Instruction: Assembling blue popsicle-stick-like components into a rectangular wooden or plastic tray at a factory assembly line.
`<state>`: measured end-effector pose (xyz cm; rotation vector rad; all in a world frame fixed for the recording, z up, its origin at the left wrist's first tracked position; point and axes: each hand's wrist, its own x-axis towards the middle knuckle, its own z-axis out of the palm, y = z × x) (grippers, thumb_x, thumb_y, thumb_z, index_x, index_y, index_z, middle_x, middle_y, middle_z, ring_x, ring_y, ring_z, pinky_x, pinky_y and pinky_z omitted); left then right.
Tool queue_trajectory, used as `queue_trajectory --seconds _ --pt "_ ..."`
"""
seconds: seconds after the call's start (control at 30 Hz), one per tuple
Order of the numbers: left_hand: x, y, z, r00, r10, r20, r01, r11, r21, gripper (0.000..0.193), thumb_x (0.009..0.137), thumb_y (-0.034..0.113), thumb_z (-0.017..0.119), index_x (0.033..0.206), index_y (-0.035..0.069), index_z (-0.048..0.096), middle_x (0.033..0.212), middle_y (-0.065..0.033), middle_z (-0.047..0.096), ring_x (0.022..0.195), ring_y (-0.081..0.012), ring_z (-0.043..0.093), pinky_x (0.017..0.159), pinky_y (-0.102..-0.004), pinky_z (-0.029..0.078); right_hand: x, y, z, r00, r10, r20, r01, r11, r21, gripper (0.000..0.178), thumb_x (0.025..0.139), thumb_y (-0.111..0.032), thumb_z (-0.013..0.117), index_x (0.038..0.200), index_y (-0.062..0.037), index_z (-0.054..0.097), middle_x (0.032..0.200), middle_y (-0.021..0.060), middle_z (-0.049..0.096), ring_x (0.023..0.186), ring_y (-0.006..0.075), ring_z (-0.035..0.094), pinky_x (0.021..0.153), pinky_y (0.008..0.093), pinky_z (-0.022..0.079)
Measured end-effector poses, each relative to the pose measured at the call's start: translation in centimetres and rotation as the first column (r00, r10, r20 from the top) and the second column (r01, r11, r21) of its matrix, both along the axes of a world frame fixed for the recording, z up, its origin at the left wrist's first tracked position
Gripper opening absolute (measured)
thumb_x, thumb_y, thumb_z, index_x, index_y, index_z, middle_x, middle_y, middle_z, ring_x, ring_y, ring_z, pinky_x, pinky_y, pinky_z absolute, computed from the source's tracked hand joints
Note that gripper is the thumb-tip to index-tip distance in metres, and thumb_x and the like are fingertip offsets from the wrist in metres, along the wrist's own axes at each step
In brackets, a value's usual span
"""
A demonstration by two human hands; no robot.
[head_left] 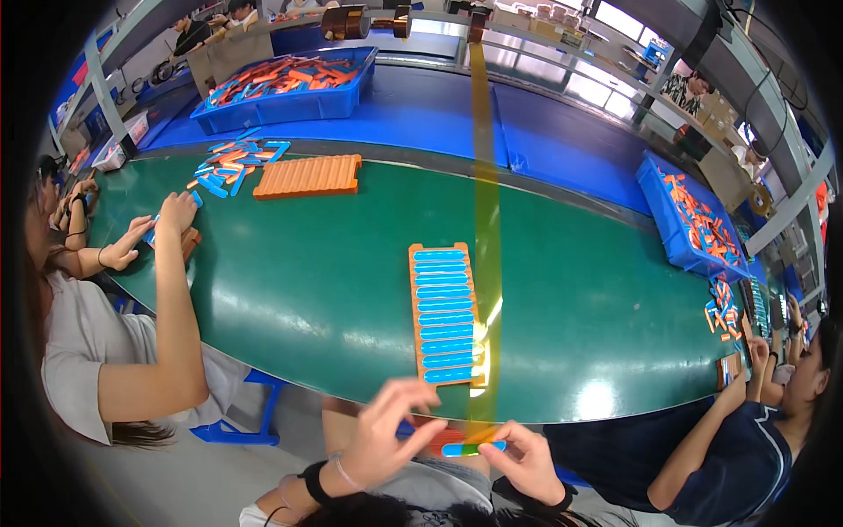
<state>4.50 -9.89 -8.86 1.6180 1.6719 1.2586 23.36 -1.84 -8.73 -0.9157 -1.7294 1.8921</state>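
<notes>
My right hand [531, 465] pinches the right end of a small blue strip with rounded ends [452, 450], held just off the table's near edge. A long band of clear yellow tape [486, 220] runs down from above and its lower end lies across the strip. To the left, my left hand [386, 430] is a little blurred, its fingers apart and nothing visible in them. Just beyond both hands an orange grooved tray [414, 307] lies on the green table, with a column of blue strips [444, 306] in its grooves. The tape passes along the tray's right edge.
An orange ribbed tray [307, 178] and a loose pile of blue and orange pieces [233, 164] lie at the far left. Blue bins [290, 110] [676, 233] hold more pieces. Tape rolls [347, 24] hang overhead. Co-workers sit at the left [132, 351] and right [738, 448].
</notes>
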Motion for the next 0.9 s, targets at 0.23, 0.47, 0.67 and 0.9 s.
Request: queue_trajectory --seconds 0.23,0.47,0.67,0.9 --pt "0.6 2.5 -0.6 0.777 0.372 -0.508 -0.369 0.923 0.110 0.055 0.067 0.017 0.068 0.113 -0.004 0.047 0.121 -0.0134 0.045 0.106 -0.0275 0.041 0.087 -0.0378 0.029 -1.0 -1.4 1.3 0.990 -0.143 0.013 0.143 0.988 -0.050 0.008 0.078 0.001 0.058 0.085 0.0029 0.054 0.072 0.0030 0.060 0.058 0.0011 0.050 0.050 0.0140 0.037" --pt "2.2 -0.4 -1.0 0.838 0.214 -0.502 -0.255 0.967 -0.015 0.060 0.063 0.016 0.068 0.113 -0.008 0.045 0.126 -0.0130 0.041 0.108 -0.0255 0.041 0.084 -0.0375 0.025 -2.0 -2.2 1.2 0.964 -0.256 0.067 0.264 0.952 -0.157 0.029 0.082 -0.002 0.054 0.106 -0.0005 0.039 0.071 0.0067 0.061 0.062 0.0045 0.053 0.053 0.0167 0.040" --pt "2.3 0.0 -1.2 0.821 0.172 -0.544 -0.228 0.973 -0.036 0.064 0.060 0.019 0.068 0.112 -0.010 0.045 0.125 -0.0128 0.042 0.107 -0.0246 0.041 0.083 -0.0358 0.024 -2.2 -1.8 0.4 0.941 -0.338 0.021 0.333 0.911 -0.242 0.023 0.082 -0.001 0.054 0.092 -0.0039 0.034 0.068 0.0068 0.058 0.059 0.0035 0.049 0.049 0.0166 0.036" --pt "0.8 0.2 -1.0 0.826 0.147 -0.544 -0.164 0.986 0.018 0.063 0.061 0.023 0.068 0.111 -0.008 0.045 0.123 -0.0128 0.044 0.105 -0.0281 0.043 0.081 -0.0371 0.029 -2.8 -1.8 -0.1 0.902 -0.427 0.066 0.430 0.871 -0.239 0.025 0.081 -0.001 0.056 0.087 -0.0052 0.032 0.054 0.0001 0.052 0.048 -0.0011 0.037 0.041 0.0165 0.024"
